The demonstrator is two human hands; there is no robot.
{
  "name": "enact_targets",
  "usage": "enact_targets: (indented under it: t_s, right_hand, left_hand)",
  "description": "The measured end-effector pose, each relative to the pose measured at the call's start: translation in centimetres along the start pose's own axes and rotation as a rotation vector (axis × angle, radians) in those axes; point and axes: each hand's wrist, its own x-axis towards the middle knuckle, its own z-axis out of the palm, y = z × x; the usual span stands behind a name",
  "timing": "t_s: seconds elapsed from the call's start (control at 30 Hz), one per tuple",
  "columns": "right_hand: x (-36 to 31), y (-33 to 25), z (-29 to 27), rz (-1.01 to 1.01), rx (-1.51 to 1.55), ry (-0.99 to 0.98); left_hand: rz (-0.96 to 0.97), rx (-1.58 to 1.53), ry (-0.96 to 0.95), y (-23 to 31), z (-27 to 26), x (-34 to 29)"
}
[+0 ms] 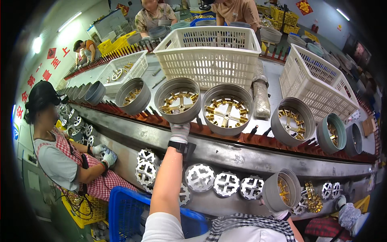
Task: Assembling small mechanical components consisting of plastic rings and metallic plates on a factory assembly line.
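My left arm reaches to the conveyor, and my gloved left hand [179,132] grips the lower rim of a grey round drum [177,119]. Inside that drum sits a brass-coloured toothed ring with a cross. Its fingers are partly hidden by the drum. At the lower right, my right hand [281,215] holds another grey drum [291,189], tilted, with brass-coloured parts inside; most of this hand is behind it. To the right of the left hand stands a similar drum [227,130] with a brass-coloured ring.
More drums [134,97] line the conveyor's row of upright red-brown pegs [252,133]. White crates [207,54] stand behind. Silver spoked discs [200,177] and brass-coloured rings [313,197] lie on the near metal ledge. A blue crate [121,197] is below. Co-workers [60,149] work nearby.
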Motion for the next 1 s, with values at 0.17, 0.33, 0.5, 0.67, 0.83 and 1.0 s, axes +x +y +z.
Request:
enact_targets:
  t_s: [0.17,0.33,0.5,0.67,0.83,1.0]
  right_hand:
    - [-0.5,-0.1,-0.1,0.044,0.026,0.010]
    - [-1.1,-0.1,-0.8,0.076,0.050,0.057]
    - [-3.8,-0.4,-0.7,0.124,0.091,0.059]
    - [-4.4,-0.6,-0.8,0.135,0.130,0.068]
    - [-4.5,-0.3,-1.1,0.164,0.179,0.077]
    - [-4.9,-0.7,-0.9,0.117,-0.003,-0.064]
  left_hand:
    - [0.187,0.889,-0.024,5.7,1.9,-1.1]
    - [-0.115,0.053,0.155,9.5,7.4,-8.0]
    - [0.130,0.817,-0.116,6.5,8.6,-7.3]
    - [0.302,0.972,-0.058,6.7,6.9,-1.9]
    - [-0.217,0.760,-0.099,12.6,10.8,-1.0]
    - [0.334,1.422,-0.200,7.1,4.7,-0.4]
